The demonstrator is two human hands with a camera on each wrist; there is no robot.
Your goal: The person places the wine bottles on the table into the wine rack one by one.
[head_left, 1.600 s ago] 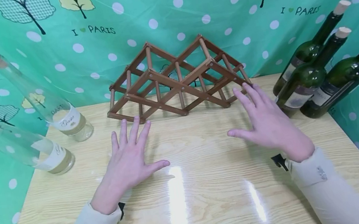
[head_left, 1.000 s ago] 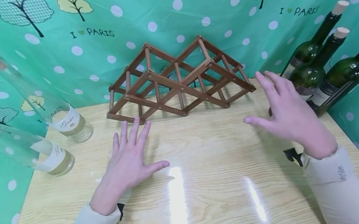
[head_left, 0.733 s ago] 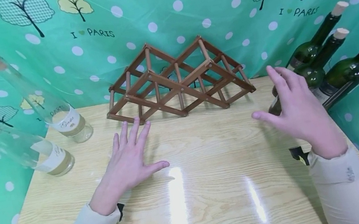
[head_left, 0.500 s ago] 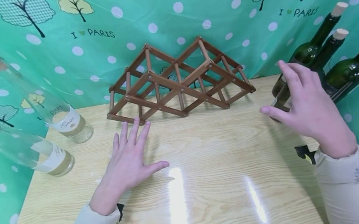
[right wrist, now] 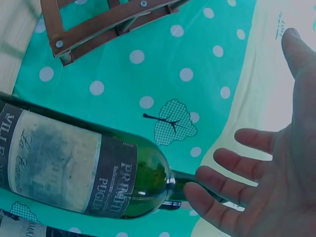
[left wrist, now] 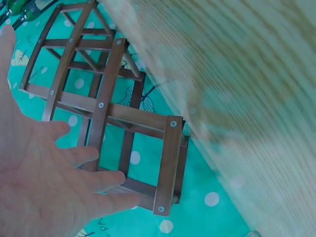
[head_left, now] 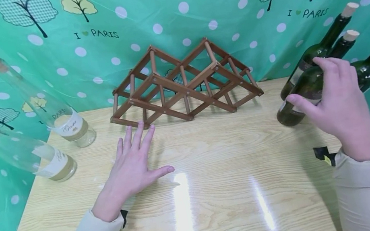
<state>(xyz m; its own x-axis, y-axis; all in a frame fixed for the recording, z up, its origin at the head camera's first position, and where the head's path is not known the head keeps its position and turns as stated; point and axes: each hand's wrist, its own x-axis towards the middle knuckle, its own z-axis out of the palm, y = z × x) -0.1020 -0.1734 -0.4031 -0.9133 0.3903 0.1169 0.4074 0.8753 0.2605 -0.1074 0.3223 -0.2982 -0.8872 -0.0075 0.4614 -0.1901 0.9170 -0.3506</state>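
My right hand (head_left: 343,105) hovers over a corked green wine bottle (head_left: 289,115) at the right, its thumb and fingers spread around the upper body without a grip. In the right wrist view, the fingers are loosely extended near that labelled bottle's neck. A second green wine bottle (head_left: 312,53) stands behind it; a third green wine bottle (head_left: 367,74) is partly hidden by my hand. My left hand (head_left: 131,165) is spread flat over the table, holding nothing, in front of the brown wooden wine rack (head_left: 187,89). The left wrist view shows the rack (left wrist: 101,106) beyond its fingers.
Two corked clear glass bottles, a rear bottle (head_left: 74,126) and a front bottle (head_left: 55,167), stand at the left. The light wooden table (head_left: 219,208) meets a green polka-dot cloth (head_left: 167,8) at its back and sides.
My right hand has moved rightward from near the rack's right end to over the green wine bottles. The left hand, rack and bottles have stayed in place.
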